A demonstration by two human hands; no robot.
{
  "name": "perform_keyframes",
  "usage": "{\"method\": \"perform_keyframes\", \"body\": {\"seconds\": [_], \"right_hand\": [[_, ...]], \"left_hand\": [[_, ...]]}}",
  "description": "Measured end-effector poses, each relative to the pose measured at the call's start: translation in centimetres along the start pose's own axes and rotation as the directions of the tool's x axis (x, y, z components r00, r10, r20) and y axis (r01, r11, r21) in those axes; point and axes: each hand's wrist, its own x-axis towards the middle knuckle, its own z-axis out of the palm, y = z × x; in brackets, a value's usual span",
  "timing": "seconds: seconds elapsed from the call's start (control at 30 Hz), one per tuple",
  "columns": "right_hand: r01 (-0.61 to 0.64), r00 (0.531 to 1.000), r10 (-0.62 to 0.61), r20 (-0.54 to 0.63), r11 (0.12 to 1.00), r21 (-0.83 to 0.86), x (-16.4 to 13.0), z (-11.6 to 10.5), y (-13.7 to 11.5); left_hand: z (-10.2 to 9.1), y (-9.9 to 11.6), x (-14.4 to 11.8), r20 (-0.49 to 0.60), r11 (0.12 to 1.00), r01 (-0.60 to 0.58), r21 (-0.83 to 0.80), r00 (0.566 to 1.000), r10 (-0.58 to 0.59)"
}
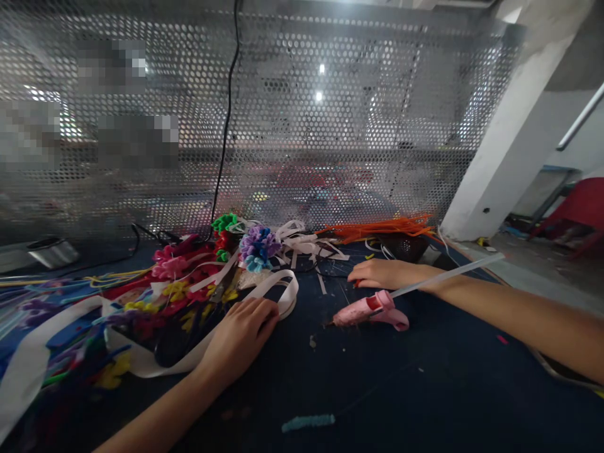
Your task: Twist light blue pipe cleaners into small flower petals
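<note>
glue gun (361, 311) lies just beside the right hand (389, 275); ribbon (289, 301) loops by the left hand (244, 330). both hands curl; whether they pinch anything, i cannot tell.

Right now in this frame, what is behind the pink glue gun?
Behind the glue gun is the right hand; farther back lie orange strands. Something reddish shows beneath the fingers, mostly covered. Whatever the gun's body hides cannot be seen.

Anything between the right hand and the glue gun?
Nothing visible. The pink glue gun lies just on the near side of the right hand; its own glue stick juts out, crossing in front of the forearm in this view. Can't tell whether they touch.
</note>
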Motion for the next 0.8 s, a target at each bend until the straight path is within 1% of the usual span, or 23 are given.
{"method": "perform_keyframes", "body": {"seconds": [0.13,0.23,0.37,0.43,0.5,0.6,0.67,0.7,0.73,0.8], "right_hand": [[0.039,0.999,-0.037,0.032,0.995,-0.086,-0.1,0.8,-0.2],[0.011,1.000,-0.010,0.008,0.989,-0.147,-0.4,1.3,-0.8],[-0.103,0.993,0.088,-0.082,0.976,-0.193,-0.9,1.1,-2.0],[-0.180,0.977,0.154,-0.146,0.965,-0.191,-1.4,0.7,-2.3],[-0.267,0.950,0.229,-0.212,0.948,-0.173,-2.3,-0.1,-2.5],[-0.387,0.897,0.339,-0.285,0.912,-0.133,-5.0,-1.8,-3.2],[-0.454,0.858,0.406,-0.314,0.886,-0.096,-7.5,-3.0,-4.5],[-0.488,0.838,0.452,-0.304,0.872,-0.048,-9.0,-3.4,-5.4],[-0.521,0.810,0.491,-0.320,0.854,-0.010,-10.7,-3.7,-6.6],[-0.548,0.768,0.535,-0.354,0.833,0.069,-14.6,-3.3,-9.3]], "left_hand": [[-0.1,0.1,0.0,0.002,1.000,0.004,0.010,1.000,-0.004],[0.0,0.0,0.0,0.016,1.000,-0.002,0.012,1.000,0.002],[0.0,0.0,-0.1,0.028,1.000,-0.011,0.014,1.000,0.011],[0.0,0.1,-0.1,0.025,1.000,-0.015,0.018,1.000,0.015],[-0.1,0.2,-0.1,0.015,0.999,-0.029,0.023,0.999,0.028],[-0.3,0.5,-0.1,-0.019,0.996,-0.074,0.046,0.997,0.075],[-0.5,0.7,-0.2,-0.043,0.991,-0.115,0.071,0.992,0.118],[-0.6,0.9,-0.3,-0.053,0.987,-0.135,0.085,0.989,0.140],[-0.6,1.1,-0.4,-0.066,0.983,-0.156,0.101,0.984,0.163],[-0.7,1.6,-0.7,-0.088,0.970,-0.201,0.138,0.973,0.214]]}}
